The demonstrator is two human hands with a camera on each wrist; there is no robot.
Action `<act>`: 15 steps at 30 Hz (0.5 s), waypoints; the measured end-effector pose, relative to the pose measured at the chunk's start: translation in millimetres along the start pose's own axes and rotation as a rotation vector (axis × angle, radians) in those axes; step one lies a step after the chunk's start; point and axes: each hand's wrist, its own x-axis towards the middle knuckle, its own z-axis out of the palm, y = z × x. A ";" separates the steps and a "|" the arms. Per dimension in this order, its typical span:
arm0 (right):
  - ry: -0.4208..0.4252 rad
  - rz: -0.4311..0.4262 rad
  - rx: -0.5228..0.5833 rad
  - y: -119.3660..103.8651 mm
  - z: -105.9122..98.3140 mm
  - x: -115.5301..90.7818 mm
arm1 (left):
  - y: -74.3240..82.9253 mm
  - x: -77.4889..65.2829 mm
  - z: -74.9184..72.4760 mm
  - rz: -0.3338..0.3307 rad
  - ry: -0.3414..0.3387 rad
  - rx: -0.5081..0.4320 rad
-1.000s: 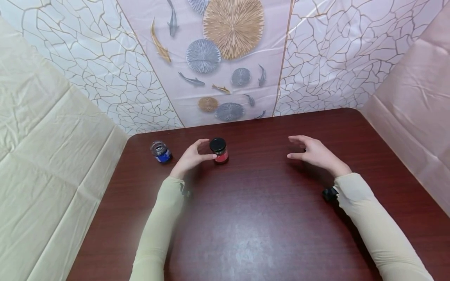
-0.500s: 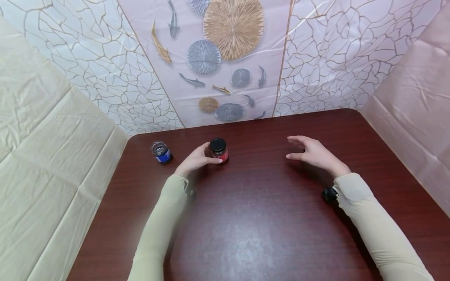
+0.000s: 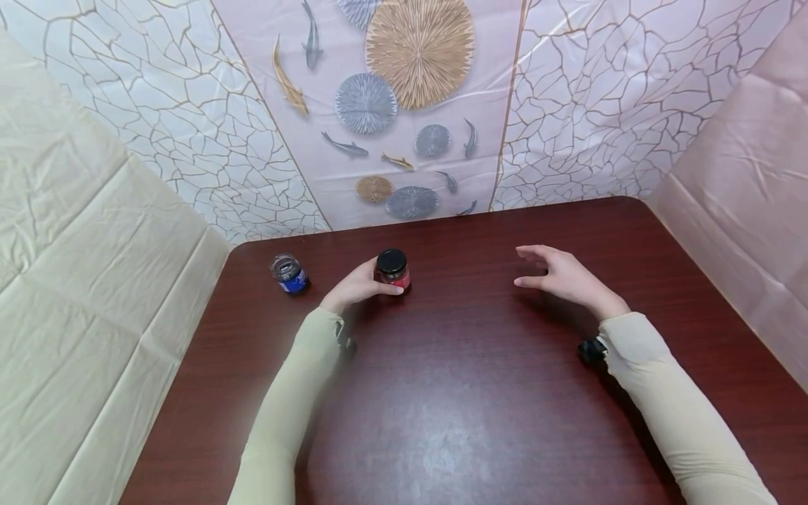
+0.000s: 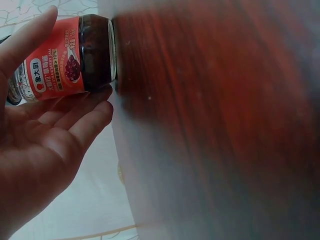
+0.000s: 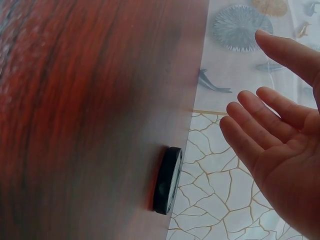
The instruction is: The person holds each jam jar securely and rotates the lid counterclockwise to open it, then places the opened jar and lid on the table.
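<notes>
So the left hand [image 3: 361, 286] has hold of a little jam jar [image 3: 393, 272], thumb across the near side and fingers round the back. The jar is upright toward the far side of the table [image 3: 404, 421], left of the middle, with a black cap [image 3: 391, 261] on top. From the left wrist you can read "STRAWBERRY JAM" on the red label, which has some dark red fruit printed on it. Below the label the glass looks really dark, and the base is right down at the tabletop.

The right hand [image 3: 571, 280] isn't gripping anything. It's well apart from the jar, over on the right, with loose fingers and a gap between them and the thumb. The right wrist view also shows a loose black lid [image 5: 167, 181] lying flat on the wood, near that hand but not touching it.

Over to the left of the gripping hand there's a second jar [image 3: 292, 280] with a blue label and clear glass up top, just standing on the table by itself.

Both arms have pale sleeves [image 3: 669, 400], and there's a black gadget [image 3: 591, 349] at the right wrist. Behind it all hangs a cloth [image 3: 435, 175] printed with fish and big gold and grey discs.
</notes>
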 end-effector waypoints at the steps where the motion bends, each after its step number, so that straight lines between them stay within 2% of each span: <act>1: 0.001 0.000 0.001 0.3 0.1 0.0 | -0.3 0.6 0.1 -0.002 -0.004 -0.006; 15: 0.006 -0.008 0.011 -0.2 -0.1 -2.9 | 2.5 3.5 2.4 -0.030 0.008 -0.008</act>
